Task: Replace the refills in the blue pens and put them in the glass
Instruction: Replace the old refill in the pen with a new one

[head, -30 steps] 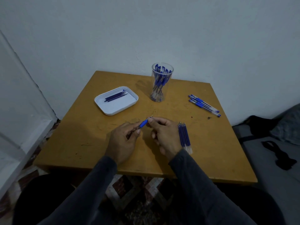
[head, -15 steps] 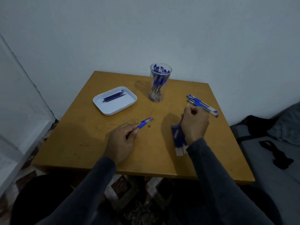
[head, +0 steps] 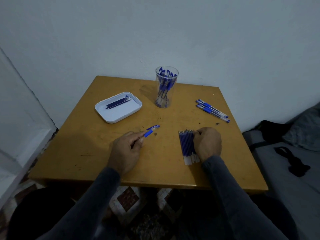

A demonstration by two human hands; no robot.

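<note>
My left hand [head: 125,151] grips a blue pen barrel [head: 148,134] near the table's middle; the barrel's front end points up and right. A blue cap [head: 153,127] and a small metal tip [head: 156,134] lie on the table just beyond it. My right hand [head: 207,143] rests on a row of blue refills [head: 186,146], fingers curled at their tips; whether it pinches one is hidden. A clear glass [head: 166,89] with several blue pens stands at the back. Several more blue pens [head: 212,110] lie at the right.
A white tray [head: 119,115] with several dark used refills sits at the back left of the yellow table [head: 86,144]. A wall stands behind. A grey cushion with a black strap [head: 290,161] lies to the right of the table.
My right hand left the pen tip, swung out toward the loose pens, then came back onto the row of refills. The small tip now lies on the table. My left hand stayed put.
</note>
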